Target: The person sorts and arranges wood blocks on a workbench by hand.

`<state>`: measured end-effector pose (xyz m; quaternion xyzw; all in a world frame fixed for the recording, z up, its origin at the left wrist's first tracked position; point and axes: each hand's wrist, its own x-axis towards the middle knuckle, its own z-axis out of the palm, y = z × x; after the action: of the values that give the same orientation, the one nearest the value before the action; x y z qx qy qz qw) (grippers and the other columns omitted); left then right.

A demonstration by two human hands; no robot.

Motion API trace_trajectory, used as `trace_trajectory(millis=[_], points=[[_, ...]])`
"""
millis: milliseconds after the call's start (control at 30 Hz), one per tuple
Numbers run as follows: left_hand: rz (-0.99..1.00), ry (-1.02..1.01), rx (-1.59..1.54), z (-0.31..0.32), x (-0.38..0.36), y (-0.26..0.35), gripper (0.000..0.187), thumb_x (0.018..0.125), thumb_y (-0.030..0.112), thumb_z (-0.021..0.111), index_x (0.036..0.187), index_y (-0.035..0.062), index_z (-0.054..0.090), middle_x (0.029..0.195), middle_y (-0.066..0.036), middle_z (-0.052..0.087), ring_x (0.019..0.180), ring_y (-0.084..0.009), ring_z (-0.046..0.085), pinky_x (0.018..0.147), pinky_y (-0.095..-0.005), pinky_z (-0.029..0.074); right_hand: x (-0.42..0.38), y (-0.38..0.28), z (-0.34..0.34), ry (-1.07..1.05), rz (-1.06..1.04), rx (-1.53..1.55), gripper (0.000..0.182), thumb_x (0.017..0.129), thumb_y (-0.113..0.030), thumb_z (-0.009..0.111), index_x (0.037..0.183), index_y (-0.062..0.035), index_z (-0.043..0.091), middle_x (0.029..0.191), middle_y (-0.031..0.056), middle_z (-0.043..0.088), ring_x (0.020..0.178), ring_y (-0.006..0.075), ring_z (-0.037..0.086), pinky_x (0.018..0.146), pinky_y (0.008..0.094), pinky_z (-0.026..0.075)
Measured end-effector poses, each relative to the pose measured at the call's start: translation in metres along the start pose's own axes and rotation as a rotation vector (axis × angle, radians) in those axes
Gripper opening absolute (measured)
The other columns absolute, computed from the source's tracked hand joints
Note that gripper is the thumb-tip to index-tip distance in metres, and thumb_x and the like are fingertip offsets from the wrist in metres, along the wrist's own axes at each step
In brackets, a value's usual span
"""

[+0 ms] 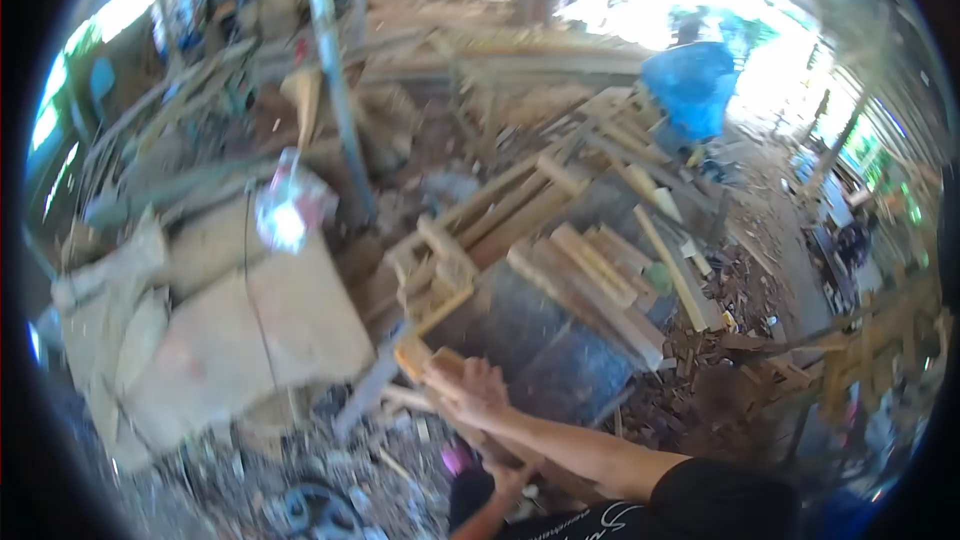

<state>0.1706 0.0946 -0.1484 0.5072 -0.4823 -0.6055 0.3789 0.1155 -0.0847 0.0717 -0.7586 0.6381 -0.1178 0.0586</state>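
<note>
My right hand (474, 392) reaches over the near corner of a dark-topped worktable (535, 335). Its fingers are closed around a small yellowish wooden block (447, 359), partly hidden and blurred. Below my right forearm, a long brown wooden plank (560, 480) slants down toward my body. Nearer my body, my left hand (512, 480) is closed against this plank, its fingers partly hidden. Another yellowish wood piece (411, 354) lies at the table corner beside my right hand.
Wooden strips (595, 275) lie across the table, with a small wooden frame (435, 265) at its left. Further left, a large cardboard-covered stack (270, 325) carries a clear plastic bag (287, 210). A pole (338, 80) stands behind. Scraps (715, 380) litter the floor; a blue sack (690, 90) sits at the back.
</note>
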Motion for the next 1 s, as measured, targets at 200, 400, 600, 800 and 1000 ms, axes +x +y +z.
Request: trace_trajectory(millis=[200, 400, 600, 800, 1000], points=[[-0.302, -0.025, -0.142, 0.002, 0.000, 0.031, 0.134, 0.065, 0.029, 0.097, 0.143, -0.0070, -0.006, 0.148, -0.025, 0.023, 0.140, -0.0299, 0.031, 0.117, -0.0424, 0.032, 0.137, -0.030, 0.009, 0.057, 0.058, 0.143, 0.076, 0.088, -0.036, 0.067, 0.155, -0.0432, 0.031, 0.118, 0.0193, 0.051, 0.108, 0.0352, 0.051, 0.086, 0.0488, 0.042], [-0.284, -0.021, -0.184, -0.002, -0.003, 0.045, 0.130, 0.066, 0.026, 0.097, 0.142, -0.0065, -0.003, 0.147, -0.025, 0.025, 0.139, -0.0294, 0.032, 0.117, -0.0420, 0.033, 0.044, -0.007, -0.002, 0.025, 0.036, 0.121, 0.076, 0.088, -0.031, 0.068, 0.154, -0.0436, 0.032, 0.119, 0.0175, 0.051, 0.109, 0.0337, 0.050, 0.085, 0.0464, 0.040], [-0.267, -0.063, -0.197, -0.009, 0.005, 0.029, 0.121, 0.068, 0.020, 0.095, 0.141, -0.0063, 0.002, 0.146, -0.025, 0.028, 0.136, -0.0280, 0.035, 0.117, -0.0401, 0.032, -0.115, 0.030, -0.008, 0.137, -0.062, 0.024, 0.073, 0.091, -0.030, 0.066, 0.154, -0.0445, 0.033, 0.105, 0.0151, 0.052, 0.097, 0.0305, 0.051, 0.077, 0.0436, 0.038], [-0.346, -0.071, -0.122, -0.009, 0.007, 0.041, 0.119, 0.069, 0.020, 0.094, 0.141, -0.0064, 0.002, 0.146, -0.025, 0.028, 0.136, -0.0277, 0.035, 0.117, -0.0396, 0.032, -0.007, 0.004, -0.007, 0.032, -0.030, 0.017, 0.070, 0.093, -0.035, 0.063, 0.155, -0.0423, 0.031, 0.105, 0.0150, 0.051, 0.094, 0.0296, 0.049, 0.074, 0.0430, 0.037], [-0.391, -0.081, -0.050, -0.014, 0.007, 0.046, 0.118, 0.071, 0.020, 0.093, 0.141, -0.0064, 0.002, 0.146, -0.025, 0.028, 0.136, -0.0274, 0.036, 0.117, -0.0391, 0.032, 0.132, -0.030, 0.019, 0.151, 0.003, -0.015, 0.075, 0.091, -0.037, 0.065, 0.156, -0.0416, 0.029, 0.114, 0.0154, 0.052, 0.104, 0.0295, 0.050, 0.080, 0.0441, 0.039]])
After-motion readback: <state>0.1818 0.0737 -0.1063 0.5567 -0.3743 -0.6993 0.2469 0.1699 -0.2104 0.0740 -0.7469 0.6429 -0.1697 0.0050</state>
